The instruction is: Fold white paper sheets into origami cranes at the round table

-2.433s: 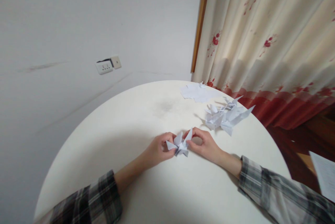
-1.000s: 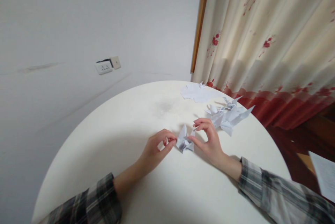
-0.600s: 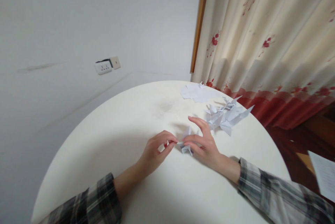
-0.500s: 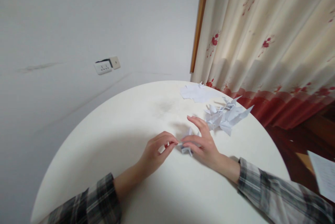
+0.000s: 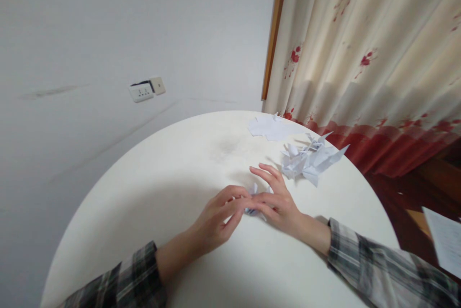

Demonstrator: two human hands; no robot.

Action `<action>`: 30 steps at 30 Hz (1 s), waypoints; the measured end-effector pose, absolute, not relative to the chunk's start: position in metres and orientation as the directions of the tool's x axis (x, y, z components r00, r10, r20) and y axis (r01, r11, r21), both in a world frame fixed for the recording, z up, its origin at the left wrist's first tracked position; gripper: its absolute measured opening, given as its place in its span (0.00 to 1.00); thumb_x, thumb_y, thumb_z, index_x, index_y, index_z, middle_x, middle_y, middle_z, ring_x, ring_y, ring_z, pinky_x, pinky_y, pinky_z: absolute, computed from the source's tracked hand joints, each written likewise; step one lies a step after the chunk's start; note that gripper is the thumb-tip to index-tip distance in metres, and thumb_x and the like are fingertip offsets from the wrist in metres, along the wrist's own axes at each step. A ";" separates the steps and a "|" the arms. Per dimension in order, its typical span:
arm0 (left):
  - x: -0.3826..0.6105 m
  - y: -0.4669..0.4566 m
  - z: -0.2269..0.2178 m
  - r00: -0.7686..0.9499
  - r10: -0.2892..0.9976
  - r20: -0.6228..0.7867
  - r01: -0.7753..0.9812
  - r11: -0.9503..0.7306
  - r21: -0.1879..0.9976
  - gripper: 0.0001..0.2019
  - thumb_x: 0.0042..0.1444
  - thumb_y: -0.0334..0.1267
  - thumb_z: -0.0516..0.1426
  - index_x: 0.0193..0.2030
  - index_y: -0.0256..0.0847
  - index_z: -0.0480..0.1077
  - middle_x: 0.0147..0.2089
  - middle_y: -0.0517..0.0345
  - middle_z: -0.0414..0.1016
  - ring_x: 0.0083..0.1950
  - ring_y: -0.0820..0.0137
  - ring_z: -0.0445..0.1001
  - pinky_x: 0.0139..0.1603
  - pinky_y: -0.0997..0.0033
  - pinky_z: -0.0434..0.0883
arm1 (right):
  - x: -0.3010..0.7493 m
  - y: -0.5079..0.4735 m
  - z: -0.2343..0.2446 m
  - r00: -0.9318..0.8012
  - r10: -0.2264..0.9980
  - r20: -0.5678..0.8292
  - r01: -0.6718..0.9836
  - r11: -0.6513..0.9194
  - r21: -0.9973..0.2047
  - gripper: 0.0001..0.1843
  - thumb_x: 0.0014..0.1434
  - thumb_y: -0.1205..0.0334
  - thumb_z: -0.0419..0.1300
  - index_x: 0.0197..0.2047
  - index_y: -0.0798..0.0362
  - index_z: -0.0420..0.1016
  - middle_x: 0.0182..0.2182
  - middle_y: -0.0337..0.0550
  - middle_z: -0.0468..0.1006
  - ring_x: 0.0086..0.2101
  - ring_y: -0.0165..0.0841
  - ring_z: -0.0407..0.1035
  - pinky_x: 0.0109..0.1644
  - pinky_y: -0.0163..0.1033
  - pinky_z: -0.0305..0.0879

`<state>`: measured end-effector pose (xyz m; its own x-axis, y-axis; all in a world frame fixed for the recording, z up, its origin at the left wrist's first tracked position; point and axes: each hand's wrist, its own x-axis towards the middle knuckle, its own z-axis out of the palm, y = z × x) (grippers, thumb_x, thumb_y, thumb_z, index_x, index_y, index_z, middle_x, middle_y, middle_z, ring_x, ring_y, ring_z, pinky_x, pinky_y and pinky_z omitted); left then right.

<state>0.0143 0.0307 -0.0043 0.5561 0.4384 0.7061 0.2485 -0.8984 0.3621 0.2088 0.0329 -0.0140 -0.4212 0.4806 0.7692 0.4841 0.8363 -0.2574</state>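
Observation:
A small piece of folded white paper (image 5: pixel 254 188) lies low over the table between my hands, partly hidden behind the fingers. My right hand (image 5: pixel 283 203) pinches it with thumb and index finger, while its other fingers are raised and apart. From the left, my left hand (image 5: pixel 223 215) reaches in with its fingertips closed at the paper's near end, touching the right fingertips. What exactly the left fingertips grip is hard to see. Just beyond the right hand sits a pile of folded white paper cranes (image 5: pixel 311 161).
Flat sheets of white paper (image 5: pixel 272 128) lie at the far edge of the round white table (image 5: pixel 151 178). Behind it are a wall with a socket (image 5: pixel 141 92) and a flowered curtain (image 5: pixel 360 58). A printed sheet (image 5: pixel 444 240) shows at lower right.
My left hand has moved slightly right, its fingers now overlapping the right fingertips. My right hand's raised fingers have shifted a little left, and more of the folded paper is covered.

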 end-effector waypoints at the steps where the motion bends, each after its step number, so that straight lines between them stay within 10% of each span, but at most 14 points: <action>1: 0.014 0.031 -0.004 0.557 0.430 0.711 0.249 -0.903 0.351 0.16 0.53 0.21 0.49 0.44 0.42 0.66 0.40 0.52 0.70 0.43 0.71 0.69 0.41 0.74 0.69 | 0.209 0.032 -0.014 -0.419 0.481 0.770 0.481 0.837 -0.261 0.07 0.57 0.61 0.56 0.34 0.47 0.76 0.59 0.40 0.59 0.59 0.43 0.49 0.59 0.56 0.51; 19: 0.014 0.036 -0.004 0.412 0.395 0.821 0.339 -0.903 0.264 0.05 0.50 0.26 0.58 0.30 0.41 0.69 0.30 0.58 0.70 0.32 0.75 0.70 0.32 0.77 0.69 | 0.208 0.026 -0.009 -0.295 0.488 0.821 0.523 0.802 -0.289 0.05 0.55 0.65 0.58 0.31 0.48 0.75 0.53 0.43 0.66 0.55 0.44 0.55 0.56 0.56 0.55; 30: 0.012 0.037 -0.008 0.420 0.406 0.811 0.342 -0.899 0.274 0.09 0.52 0.27 0.56 0.39 0.41 0.69 0.33 0.57 0.73 0.35 0.73 0.72 0.35 0.74 0.71 | 0.207 0.026 -0.009 -0.299 0.494 0.816 0.515 0.804 -0.297 0.05 0.55 0.64 0.58 0.31 0.48 0.75 0.51 0.43 0.68 0.55 0.43 0.56 0.56 0.56 0.56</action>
